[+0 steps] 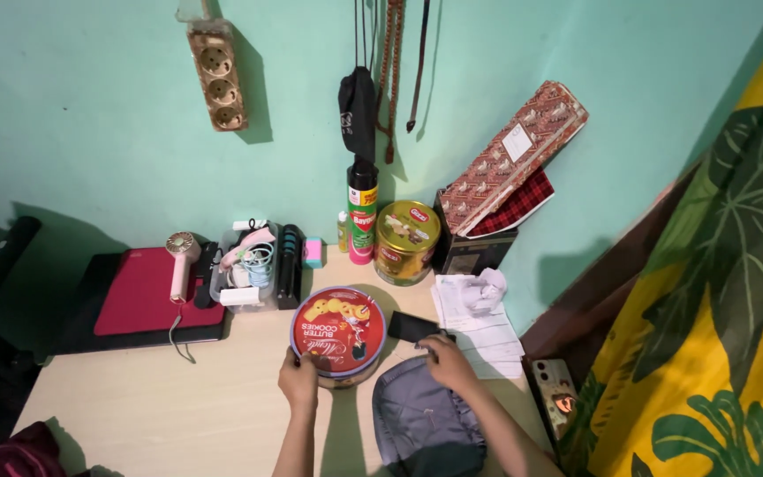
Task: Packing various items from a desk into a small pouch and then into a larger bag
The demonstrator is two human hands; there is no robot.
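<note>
Hands apart: left hand (298, 380) grips red tin (337, 336), right hand (449, 362) touches grey pouch (421, 422).

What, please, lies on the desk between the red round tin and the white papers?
A flat black wallet-like item, beside the right hand, as the head view shows.

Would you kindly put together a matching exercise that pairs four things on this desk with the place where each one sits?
Things:
1. Red round tin
2. Gold round tin
3. Pink handheld fan
4. Grey pouch

Places:
A. Lying on the red laptop at the left
B. At the desk's near edge, under the right hand
C. At the back by the wall, beside the spray can
D. In the middle of the desk, with the left hand on its near rim

Pairs: 1-D, 2-C, 3-A, 4-B
</note>
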